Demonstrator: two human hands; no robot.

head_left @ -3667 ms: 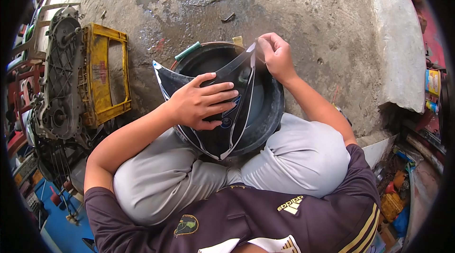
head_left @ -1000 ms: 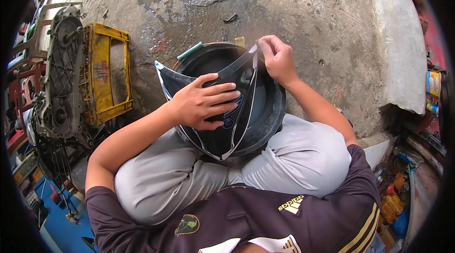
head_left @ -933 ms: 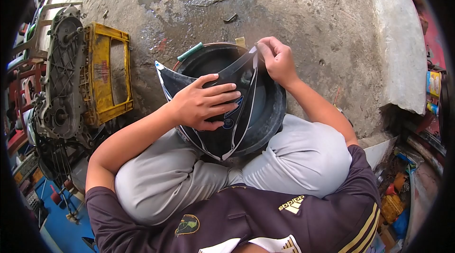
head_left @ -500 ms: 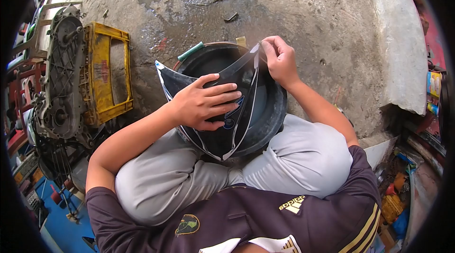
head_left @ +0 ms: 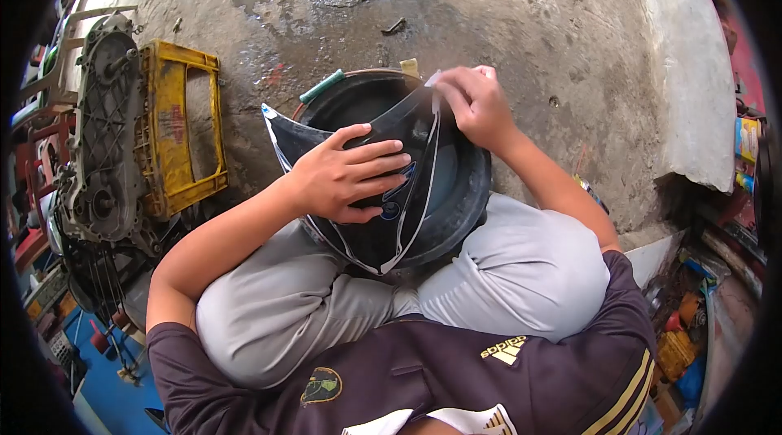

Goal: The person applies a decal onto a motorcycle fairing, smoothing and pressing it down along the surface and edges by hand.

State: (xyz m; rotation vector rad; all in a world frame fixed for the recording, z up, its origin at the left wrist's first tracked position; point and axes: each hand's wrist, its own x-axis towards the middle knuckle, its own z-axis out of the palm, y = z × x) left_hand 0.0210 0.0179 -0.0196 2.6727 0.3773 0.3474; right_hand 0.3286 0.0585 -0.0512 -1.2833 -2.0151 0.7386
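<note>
- Panel, black, pointed and white-edged [head_left: 375, 241], seen from the head camera: it lies tilted over a dark basin [head_left: 475, 199], its near tip between the knees of a person in grey trousers [head_left: 265, 313].
- Left hand [head_left: 346, 178]: laid flat on the panel's face, fingers spread wide, pressing rather than gripping. Should the surface be slick, that palm could slide and let the panel swing round.
- Right hand [head_left: 472, 101]: at the panel's far right corner, fingers bunched narrow. Blur hides the fingertips, so I cannot tell whether they pinch the corner or hold something thin.
- Force on that corner could tip the panel, since the flat hand is well away from it; the thin point might also bend or crack under too much pressure.
- Uneven rubbing along the white edge could scuff the finish, or a sharp rim could nick the fingers.
- Basin, round and set on concrete floor [head_left: 554, 44]: a hard sideways push could shift it, taking away the panel's support.
</note>
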